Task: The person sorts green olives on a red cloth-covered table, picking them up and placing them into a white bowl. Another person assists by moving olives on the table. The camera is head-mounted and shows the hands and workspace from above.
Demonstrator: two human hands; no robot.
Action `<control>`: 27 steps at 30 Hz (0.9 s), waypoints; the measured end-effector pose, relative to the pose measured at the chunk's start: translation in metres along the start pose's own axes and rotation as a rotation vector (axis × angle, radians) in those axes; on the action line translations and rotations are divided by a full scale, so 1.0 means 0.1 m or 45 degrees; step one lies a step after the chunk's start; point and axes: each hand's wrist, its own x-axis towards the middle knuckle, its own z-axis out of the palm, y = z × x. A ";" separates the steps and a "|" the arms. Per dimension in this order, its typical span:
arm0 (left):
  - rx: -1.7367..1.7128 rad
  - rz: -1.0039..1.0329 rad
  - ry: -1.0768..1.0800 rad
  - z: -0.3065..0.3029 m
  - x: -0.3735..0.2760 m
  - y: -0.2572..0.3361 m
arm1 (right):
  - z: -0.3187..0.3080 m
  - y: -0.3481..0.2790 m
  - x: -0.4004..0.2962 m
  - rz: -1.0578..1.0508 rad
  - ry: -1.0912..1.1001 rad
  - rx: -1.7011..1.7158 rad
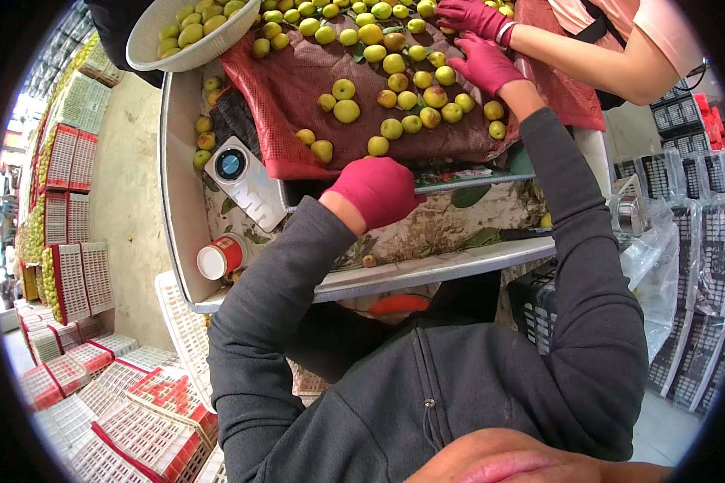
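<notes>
Green-yellow jujube-like fruits (394, 63), some browned, lie scattered over a red mesh cloth (302, 78). My left hand (374, 192), in a dark pink glove, is curled at the cloth's front edge. Its fingers are turned under and hidden, so whether it grips anything is unclear. My right hand (484, 65), gloved alike, reaches over the right side of the cloth with fingers apart, beside several fruits. Just beyond it another person's gloved hand (474, 17) rests among the fruits.
A white basket (217, 51) of fruits stands at the back left. Inside the white-rimmed table (175, 181) lie a smartphone (251, 184) and a red-and-white cup (222, 256). Stacked plastic crates (151, 416) fill the lower left; black crates (710, 241) stand at right.
</notes>
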 end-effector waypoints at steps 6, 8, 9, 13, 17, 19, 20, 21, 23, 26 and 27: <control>0.000 0.082 0.079 0.00 -0.06 -0.01 | 0.44 0.27 0.02 0.175 0.458 -0.458; -0.029 0.069 0.068 0.02 -0.05 -0.02 | 0.47 0.33 0.22 0.307 0.162 -0.258; -0.036 0.069 0.069 0.00 -0.04 -0.01 | 0.38 0.41 0.33 0.333 -0.035 -0.079; -0.031 -0.028 0.002 0.02 -0.08 0.01 | -0.02 -0.12 0.23 0.296 -0.138 0.214; -0.062 -0.027 0.024 0.03 -0.02 0.01 | 0.29 -0.01 0.09 0.159 -0.031 0.036; -0.081 -0.012 0.016 0.10 0.00 -0.04 | 0.24 -0.33 -0.11 0.099 -0.151 0.022; -0.081 0.014 0.033 0.13 0.02 -0.05 | 0.20 -0.45 -0.20 0.084 -0.198 -0.012; -0.081 0.035 0.050 0.15 0.02 -0.07 | 0.20 -0.53 -0.28 0.028 -0.160 0.023; -0.082 0.068 0.050 0.14 0.03 -0.06 | 0.17 -0.71 -0.44 -0.054 -0.087 0.054; -0.081 0.075 0.038 0.06 0.01 -0.04 | 0.02 -1.00 -0.50 -0.341 -0.140 0.468; -0.083 0.076 0.058 0.07 0.00 -0.04 | -0.22 -1.24 -0.50 -0.273 -0.298 0.453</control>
